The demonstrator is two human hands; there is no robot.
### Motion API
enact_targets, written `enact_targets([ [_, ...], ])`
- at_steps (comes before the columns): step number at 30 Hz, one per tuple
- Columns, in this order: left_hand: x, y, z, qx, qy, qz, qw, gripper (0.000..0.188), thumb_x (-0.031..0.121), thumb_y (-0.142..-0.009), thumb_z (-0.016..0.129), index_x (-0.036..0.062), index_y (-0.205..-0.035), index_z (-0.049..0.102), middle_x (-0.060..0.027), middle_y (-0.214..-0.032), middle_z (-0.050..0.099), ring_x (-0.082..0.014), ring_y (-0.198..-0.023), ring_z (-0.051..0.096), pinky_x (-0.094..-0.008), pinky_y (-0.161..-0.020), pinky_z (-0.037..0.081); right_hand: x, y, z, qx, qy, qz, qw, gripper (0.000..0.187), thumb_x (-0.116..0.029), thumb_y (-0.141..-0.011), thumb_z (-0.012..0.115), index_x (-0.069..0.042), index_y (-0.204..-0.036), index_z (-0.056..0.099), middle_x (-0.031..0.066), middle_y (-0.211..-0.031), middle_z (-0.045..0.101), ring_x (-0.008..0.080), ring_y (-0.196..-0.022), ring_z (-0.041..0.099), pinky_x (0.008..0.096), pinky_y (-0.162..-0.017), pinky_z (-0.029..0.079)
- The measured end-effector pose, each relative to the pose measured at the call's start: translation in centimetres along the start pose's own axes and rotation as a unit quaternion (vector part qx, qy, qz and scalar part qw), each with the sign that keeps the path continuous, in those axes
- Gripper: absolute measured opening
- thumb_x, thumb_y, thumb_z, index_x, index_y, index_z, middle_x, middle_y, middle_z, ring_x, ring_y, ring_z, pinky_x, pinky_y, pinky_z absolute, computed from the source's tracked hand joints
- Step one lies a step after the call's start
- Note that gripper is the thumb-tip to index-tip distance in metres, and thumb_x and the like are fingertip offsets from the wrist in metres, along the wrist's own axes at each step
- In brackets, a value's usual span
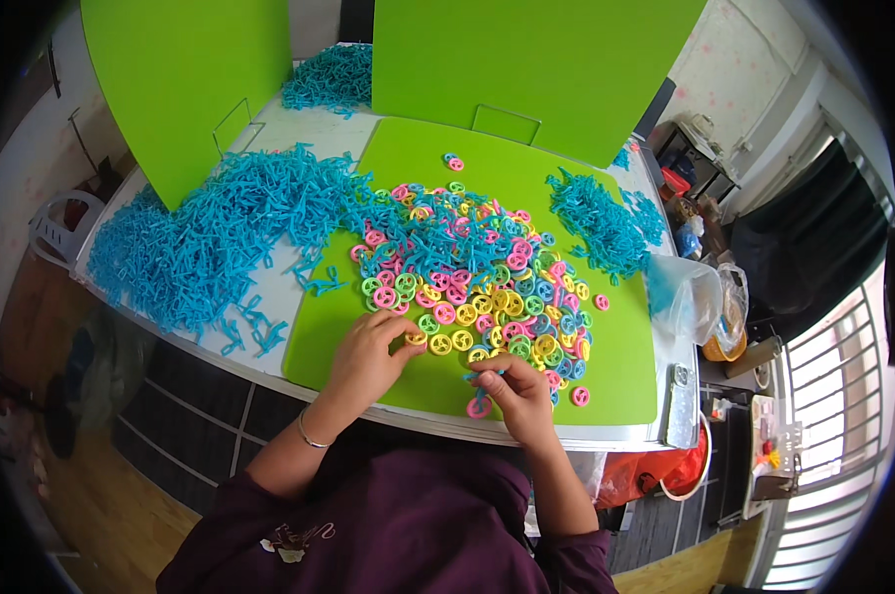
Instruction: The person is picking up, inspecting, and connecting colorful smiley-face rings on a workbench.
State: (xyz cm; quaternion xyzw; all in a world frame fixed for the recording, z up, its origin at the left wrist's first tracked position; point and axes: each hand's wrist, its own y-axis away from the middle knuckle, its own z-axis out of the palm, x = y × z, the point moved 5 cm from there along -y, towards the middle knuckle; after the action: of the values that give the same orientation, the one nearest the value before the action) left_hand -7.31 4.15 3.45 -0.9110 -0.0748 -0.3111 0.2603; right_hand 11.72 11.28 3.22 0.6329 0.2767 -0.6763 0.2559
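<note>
My left hand point(370, 354) pinches a small yellow plastic wheel point(417, 339) at the near edge of a pile of spoked wheels point(457, 287) in pink, yellow, green and blue. My right hand point(518, 396) is closed on a blue plastic clip point(481, 392). A pink wheel point(478, 407) hangs at the clip's lower end, close to the table's front edge. Loose blue clips point(447, 243) lie on top of the wheel pile. The fingertips of my right hand partly cover the clip.
Big heaps of blue clips point(230, 233) lie on the left, with a smaller heap point(601, 223) on the right. A green mat point(338, 342) covers the middle of the white table. Upright green boards point(526, 69) stand behind. A clear plastic bag point(683, 297) sits at the right edge.
</note>
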Motion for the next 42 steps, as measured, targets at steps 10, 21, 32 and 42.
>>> enact_targets([
  [10,0.0,0.7,-0.9,0.073,0.060,-0.035,0.995,0.024,0.013,-0.073,0.076,0.0056,-0.094,0.066,-0.0103,-0.102,0.058,-0.0232,-0.087,0.060,-0.0316,-0.059,0.050,0.8,-0.6,-0.3,0.020,-0.070,0.030,0.997,0.017,-0.013,-0.090,0.063,0.001,-0.098,0.063,0.0034,-0.086,0.064,0.0096,-0.077,0.061,0.0223,-0.070,0.047],
  [21,0.5,1.6,2.4,-0.127,0.493,-0.216,0.833,0.015,0.020,-0.091,0.060,0.0053,-0.091,0.055,0.0007,-0.070,0.058,-0.0069,-0.057,0.055,-0.0206,-0.049,0.044,1.3,-0.6,0.7,-0.022,-0.036,0.047,0.998,0.013,-0.010,-0.090,0.061,0.001,-0.098,0.060,0.0059,-0.087,0.064,0.0136,-0.076,0.064,0.0263,-0.071,0.051],
  [32,1.7,2.9,5.0,-0.135,0.598,-0.280,0.738,0.013,0.018,-0.096,0.052,0.0062,-0.091,0.051,0.0026,-0.067,0.050,-0.0034,-0.054,0.044,-0.0191,-0.046,0.033,0.6,-0.5,1.7,-0.058,0.040,0.034,0.997,0.020,-0.007,-0.091,0.060,0.002,-0.108,0.062,0.0067,-0.087,0.067,0.0098,-0.071,0.062,0.0231,-0.062,0.052],
  [42,2.6,3.1,4.8,-0.058,0.487,-0.197,0.849,0.016,0.016,-0.097,0.049,0.0064,-0.085,0.044,0.0020,-0.059,0.046,-0.0033,-0.047,0.040,-0.0193,-0.042,0.031,1.2,-0.8,1.0,0.039,0.016,0.057,0.997,0.012,-0.007,-0.087,0.065,0.001,-0.095,0.069,0.0020,-0.078,0.067,0.0032,-0.064,0.055,0.0179,-0.057,0.043],
])
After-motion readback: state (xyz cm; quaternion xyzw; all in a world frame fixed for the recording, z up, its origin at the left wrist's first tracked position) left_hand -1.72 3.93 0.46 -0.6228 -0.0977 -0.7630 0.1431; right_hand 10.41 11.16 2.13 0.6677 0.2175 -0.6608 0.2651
